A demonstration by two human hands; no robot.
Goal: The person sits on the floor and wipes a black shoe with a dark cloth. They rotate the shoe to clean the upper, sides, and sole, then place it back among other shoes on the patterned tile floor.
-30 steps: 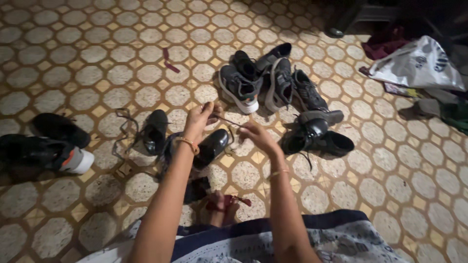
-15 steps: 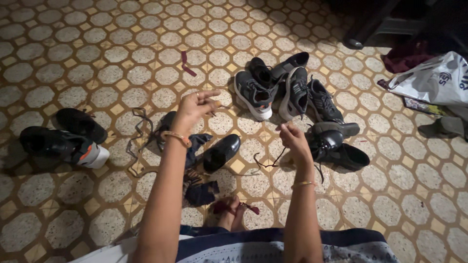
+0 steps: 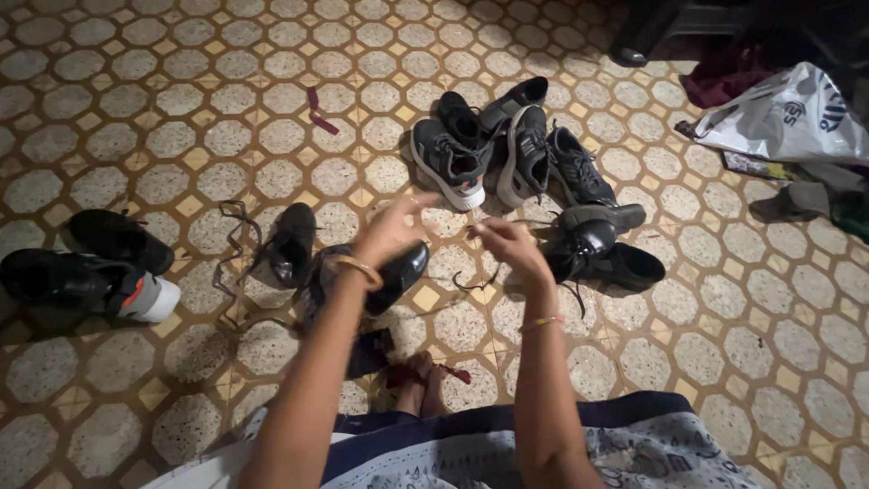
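Observation:
My right hand (image 3: 509, 243) pinches a thin dark shoelace (image 3: 472, 277) that hangs down in a loop toward the tiled floor. My left hand (image 3: 391, 231) is raised close beside it, fingers spread and stretched toward the lace's upper end. Below the hands lies a shiny black dress shoe (image 3: 398, 273) on its side. Another glossy black shoe pair (image 3: 602, 254) sits just right of my right hand. Both wrists carry thin gold bangles.
A pile of grey and black sneakers (image 3: 507, 154) lies beyond the hands. A black shoe (image 3: 291, 243) with loose laces sits at left, two more shoes (image 3: 90, 270) at far left. A white plastic bag (image 3: 787, 113) and cloths are at upper right. My feet (image 3: 421, 385) rest near my lap.
My hands, apart half a second ago, have come together over the black shoe. The right hand still holds the lace; the left hand has swung right and lower toward it.

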